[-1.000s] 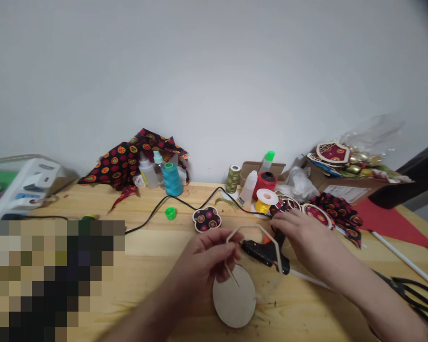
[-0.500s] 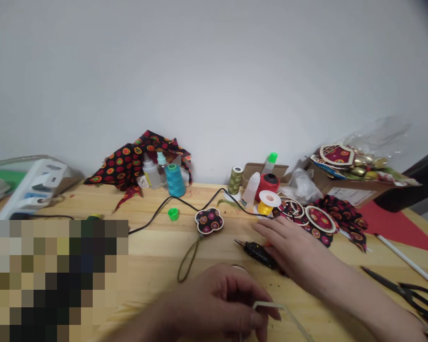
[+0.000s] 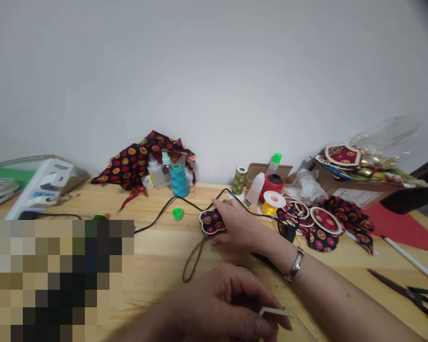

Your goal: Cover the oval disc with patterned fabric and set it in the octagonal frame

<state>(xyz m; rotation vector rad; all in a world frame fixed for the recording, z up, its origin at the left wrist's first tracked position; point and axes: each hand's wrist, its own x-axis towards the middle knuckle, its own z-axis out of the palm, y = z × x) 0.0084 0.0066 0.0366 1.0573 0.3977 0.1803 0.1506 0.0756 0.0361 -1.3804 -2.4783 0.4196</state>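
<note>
My right hand [image 3: 237,225] reaches across the table, its fingers and thumb closed around the right side of a flower-shaped fabric pendant [image 3: 211,221]. The pendant has dark patterned cloth, a pale rim and an olive cord loop [image 3: 192,261], and lies on the wood. At the bottom middle, my left hand [image 3: 231,304] is closed on a thin, pale, angular frame [image 3: 276,312], mostly hidden by the fingers and the picture edge. Under my right wrist, a black tool [image 3: 266,260] is largely covered. A green cap [image 3: 177,214] sits left of the pendant.
A black cable [image 3: 157,219] crosses the table behind the pendant. Blue thread [image 3: 179,180], yellow thread [image 3: 270,208] and a glue bottle [image 3: 255,190] stand toward the wall. Patterned round pieces [image 3: 325,221] and scissors [image 3: 406,294] lie right; a power strip [image 3: 44,187] is left.
My right hand has moved left from beside the black tool to the flower-shaped pendant and closed on it. My left hand still holds the pale frame. The view has shifted slightly.
</note>
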